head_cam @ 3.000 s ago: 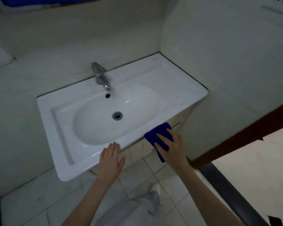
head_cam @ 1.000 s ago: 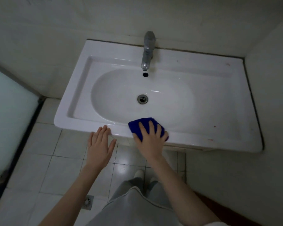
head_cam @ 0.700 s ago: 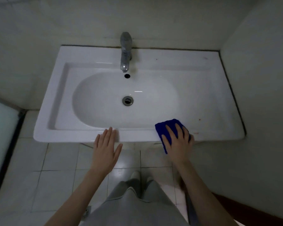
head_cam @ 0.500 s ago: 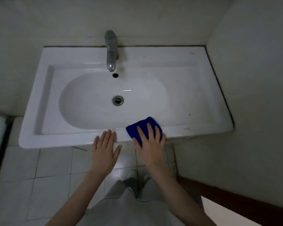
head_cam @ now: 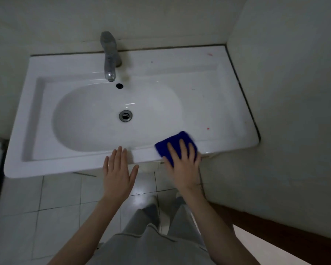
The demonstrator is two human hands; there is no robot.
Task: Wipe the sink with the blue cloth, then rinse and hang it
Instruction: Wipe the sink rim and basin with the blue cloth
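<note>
On the front rim: you are pressing the cloth (head_cam: 177,142) onto the sink's (head_cam: 65,165) front edge, right of the middle.
Right hand: your right hand (head_cam: 182,167) is lying open on the cloth, fingers straight, pressing rather than gripping.
Left hand: your left hand (head_cam: 118,175) is lying flat and empty, fingertips touching the rim.
Change: the cloth is sliding right again, away from your left hand, which is keeping its place.
Meaning: you are probably still wiping in strokes; the red speck (head_cam: 208,128) toward the right edge, the rinse and the hanging are waiting.
</note>
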